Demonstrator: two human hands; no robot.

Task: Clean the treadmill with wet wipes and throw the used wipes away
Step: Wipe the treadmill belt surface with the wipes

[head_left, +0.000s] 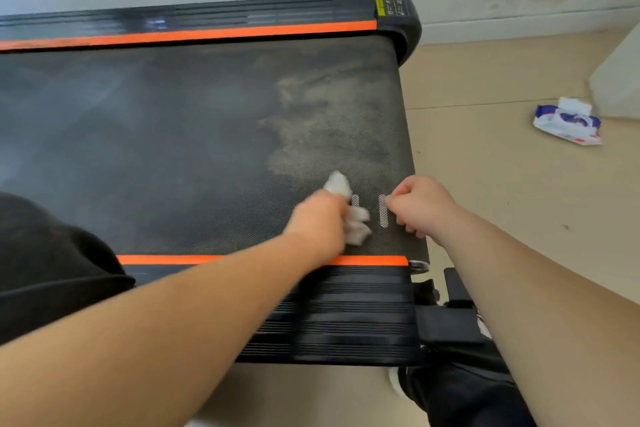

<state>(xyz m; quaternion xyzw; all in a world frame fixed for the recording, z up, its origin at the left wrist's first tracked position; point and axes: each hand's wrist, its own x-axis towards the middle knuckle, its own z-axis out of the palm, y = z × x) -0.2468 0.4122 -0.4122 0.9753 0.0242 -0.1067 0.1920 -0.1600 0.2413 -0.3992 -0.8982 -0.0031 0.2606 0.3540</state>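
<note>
Wet wipe (356, 220), white and crumpled into a wad, is held in the left hand (318, 222), whose fingers curl round it. One tuft pokes out above the knuckles and more of it bulges out on the side toward the right hand. The wad is pressed down on the treadmill belt (173, 135), near the belt's right end and close to the near edge. It looks blurred, as does the hand.

Just to its right are two short white dashed marks (382, 211) on the belt, one partly hidden by the wipe. The right hand (422, 204) is curled into a fist with nothing seen in it, its knuckles resting on the belt beside the outer mark.

The belt is dark and finely textured. A pale, dusty patch (322, 128) spreads over it beyond the hands, while the left part looks darker. An orange stripe (156, 259) runs along the near edge, with a ribbed black side rail (346, 315) below it; another orange stripe (207, 34) runs along the far edge.

On the beige floor (485, 184), well apart to the right, lies a pack of wipes (568, 121) with a white sheet sticking out of its top, near a white box (620, 80).
</note>
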